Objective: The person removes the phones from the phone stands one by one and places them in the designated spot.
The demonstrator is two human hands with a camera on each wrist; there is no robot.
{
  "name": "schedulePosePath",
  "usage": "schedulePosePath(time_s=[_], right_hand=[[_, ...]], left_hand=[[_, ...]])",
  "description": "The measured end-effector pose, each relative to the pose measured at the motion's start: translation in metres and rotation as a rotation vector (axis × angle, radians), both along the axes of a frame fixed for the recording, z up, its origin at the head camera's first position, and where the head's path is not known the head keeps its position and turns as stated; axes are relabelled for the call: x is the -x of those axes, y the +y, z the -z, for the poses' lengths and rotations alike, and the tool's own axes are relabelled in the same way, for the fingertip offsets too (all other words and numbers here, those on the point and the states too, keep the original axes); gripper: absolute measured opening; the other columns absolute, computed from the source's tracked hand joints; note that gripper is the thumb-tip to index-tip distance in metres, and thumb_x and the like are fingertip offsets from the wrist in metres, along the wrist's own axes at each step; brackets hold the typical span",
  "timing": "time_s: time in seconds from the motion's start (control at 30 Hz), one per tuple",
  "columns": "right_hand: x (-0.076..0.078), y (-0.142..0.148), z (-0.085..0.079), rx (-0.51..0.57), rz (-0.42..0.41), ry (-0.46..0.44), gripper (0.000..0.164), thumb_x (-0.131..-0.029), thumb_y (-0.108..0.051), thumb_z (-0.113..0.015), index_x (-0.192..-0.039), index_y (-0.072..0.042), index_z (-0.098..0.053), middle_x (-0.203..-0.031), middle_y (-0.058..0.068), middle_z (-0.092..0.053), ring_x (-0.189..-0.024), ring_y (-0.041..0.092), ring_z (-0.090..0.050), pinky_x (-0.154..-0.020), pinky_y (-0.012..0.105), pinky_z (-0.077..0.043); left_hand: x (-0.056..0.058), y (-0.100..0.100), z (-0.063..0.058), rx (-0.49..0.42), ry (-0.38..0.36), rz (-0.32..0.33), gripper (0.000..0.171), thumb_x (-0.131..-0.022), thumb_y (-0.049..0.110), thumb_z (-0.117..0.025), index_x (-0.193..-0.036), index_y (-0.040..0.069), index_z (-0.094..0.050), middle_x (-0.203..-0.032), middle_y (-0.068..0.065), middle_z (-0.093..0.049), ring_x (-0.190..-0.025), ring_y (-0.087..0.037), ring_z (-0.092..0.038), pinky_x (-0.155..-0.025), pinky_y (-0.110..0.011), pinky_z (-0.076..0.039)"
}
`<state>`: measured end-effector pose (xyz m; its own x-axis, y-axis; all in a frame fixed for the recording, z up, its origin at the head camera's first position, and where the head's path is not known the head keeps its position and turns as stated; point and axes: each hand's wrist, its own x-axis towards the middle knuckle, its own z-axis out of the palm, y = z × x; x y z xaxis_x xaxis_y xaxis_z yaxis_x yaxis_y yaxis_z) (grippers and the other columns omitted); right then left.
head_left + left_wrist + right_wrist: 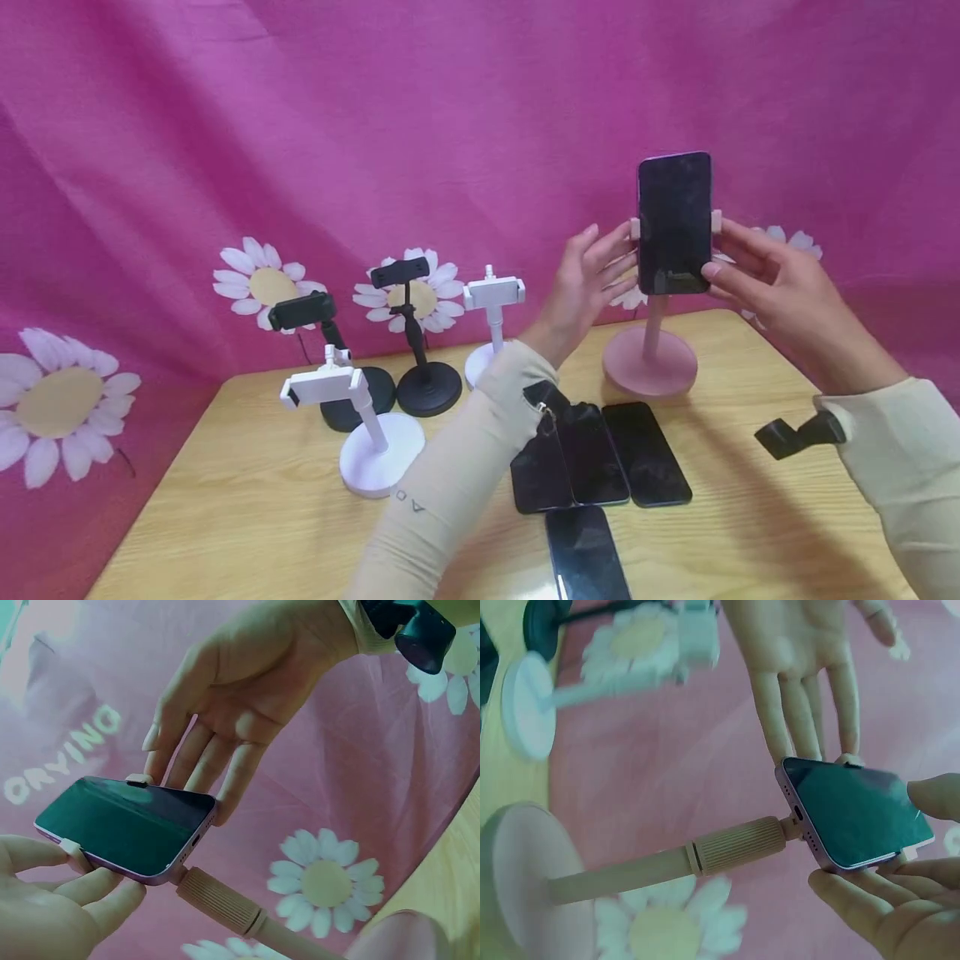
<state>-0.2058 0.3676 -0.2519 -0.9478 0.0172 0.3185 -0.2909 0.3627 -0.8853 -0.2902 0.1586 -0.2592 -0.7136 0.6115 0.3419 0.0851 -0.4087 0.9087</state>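
Note:
A dark-screened smartphone [675, 221] with a purple edge stands upright in the clamp of a pink phone stand [649, 360]. Small pale clamp ends [71, 850] bracket its two long sides. My left hand [588, 279] has its fingers stretched out, with the tips at the left clamp end and phone edge. On the opposite side, my right hand [783, 287] holds the phone's edge, fingers behind it and thumb at the front. The left thumb stands away from the phone in the right wrist view. Much of the clamp is hidden behind the phone.
Three smartphones [648, 454] lie side by side on the wooden table [247, 508], the left one partly under my left sleeve. Another smartphone [588, 554] lies nearer. White stands [382, 454] and black stands [429, 389] are at the left, before a pink cloth [450, 125].

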Motion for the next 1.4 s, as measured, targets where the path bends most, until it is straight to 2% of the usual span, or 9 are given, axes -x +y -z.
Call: schedulePosePath(time_s=[0.17,0.3,0.4,0.5,0.67,0.8,0.97,1.2,1.4], right_hand=[[-0.017,-0.031,-0.007,-0.038,-0.049,0.046,0.063,-0.096,-0.017,-0.061,-0.151,-0.023,-0.031,-0.151,0.007,-0.038,-0.117,0.001,-0.056,-0.084,0.016,-0.049],[-0.032,-0.058,-0.003,-0.009,-0.098,0.073,0.064,-0.095,-0.011,-0.062,-0.151,-0.018,-0.033,-0.15,0.01,-0.04,-0.118,0.004,-0.057,-0.085,0.021,-0.05],[-0.044,-0.079,0.0,-0.011,-0.106,0.052,0.064,-0.095,-0.015,-0.062,-0.151,-0.02,-0.032,-0.149,0.007,-0.041,-0.119,0.004,-0.056,-0.086,0.02,-0.05],[-0.052,-0.099,0.003,-0.041,-0.121,0.066,0.062,-0.095,-0.015,-0.062,-0.15,-0.022,-0.035,-0.147,0.006,-0.045,-0.12,0.007,-0.056,-0.087,0.02,-0.049],[-0.06,-0.129,0.012,-0.013,-0.209,0.096,0.062,-0.094,-0.007,-0.062,-0.149,-0.022,-0.038,-0.145,0.006,-0.047,-0.117,0.011,-0.058,-0.089,0.021,-0.049],[-0.064,-0.15,0.019,0.03,-0.308,0.1,0.063,-0.094,-0.003,-0.06,-0.149,-0.022,-0.037,-0.148,0.005,-0.043,-0.122,0.013,-0.055,-0.09,0.022,-0.048],[-0.067,-0.171,0.029,0.061,-0.397,0.099,0.064,-0.094,0.001,-0.058,-0.15,-0.019,-0.035,-0.149,0.006,-0.042,-0.124,0.015,-0.054,-0.09,0.025,-0.048],[-0.066,-0.191,0.045,0.164,-0.55,0.068,0.064,-0.094,0.006,-0.055,-0.151,-0.01,-0.031,-0.152,0.011,-0.037,-0.127,0.021,-0.05,-0.093,0.031,-0.046],[-0.068,-0.204,0.055,0.139,-0.523,0.04,0.061,-0.094,0.002,-0.057,-0.149,-0.015,-0.036,-0.148,0.008,-0.043,-0.124,0.022,-0.054,-0.093,0.029,-0.047]], left_hand=[[-0.018,-0.046,-0.005,-0.003,0.084,0.014,0.066,-0.099,0.048,-0.02,-0.15,0.008,-0.033,-0.15,-0.009,-0.041,-0.134,-0.023,-0.044,-0.11,-0.037,-0.035],[-0.04,-0.082,-0.007,0.096,0.164,-0.016,0.065,-0.098,0.046,-0.02,-0.152,0.011,-0.029,-0.151,-0.006,-0.039,-0.133,-0.021,-0.044,-0.111,-0.041,-0.031],[-0.059,-0.109,-0.01,0.186,0.22,-0.045,0.064,-0.097,0.044,-0.022,-0.153,0.013,-0.025,-0.153,-0.005,-0.036,-0.134,-0.021,-0.043,-0.113,-0.046,-0.025],[-0.075,-0.135,-0.012,0.213,0.225,-0.055,0.062,-0.098,0.042,-0.024,-0.153,0.013,-0.025,-0.153,-0.003,-0.036,-0.135,-0.02,-0.041,-0.115,-0.046,-0.021],[-0.094,-0.176,-0.002,0.213,0.234,-0.061,0.064,-0.097,0.04,-0.023,-0.153,0.01,-0.023,-0.155,-0.004,-0.032,-0.138,-0.022,-0.037,-0.115,-0.046,-0.02],[-0.104,-0.204,0.007,0.193,0.26,-0.054,0.067,-0.097,0.043,-0.025,-0.153,0.007,-0.022,-0.157,-0.006,-0.028,-0.139,-0.027,-0.035,-0.115,-0.052,-0.019],[-0.114,-0.234,0.017,0.165,0.294,-0.062,0.068,-0.099,0.045,-0.024,-0.152,0.002,-0.023,-0.157,-0.008,-0.027,-0.138,-0.031,-0.035,-0.114,-0.049,-0.022],[-0.125,-0.262,0.03,0.164,0.252,-0.093,0.062,-0.101,0.036,-0.019,-0.15,0.0,-0.027,-0.154,-0.011,-0.032,-0.136,-0.034,-0.039,-0.114,-0.049,-0.024],[-0.128,-0.278,0.042,0.159,0.226,-0.089,0.061,-0.101,0.035,-0.02,-0.149,-0.003,-0.027,-0.155,-0.015,-0.029,-0.135,-0.035,-0.039,-0.112,-0.048,-0.029]])
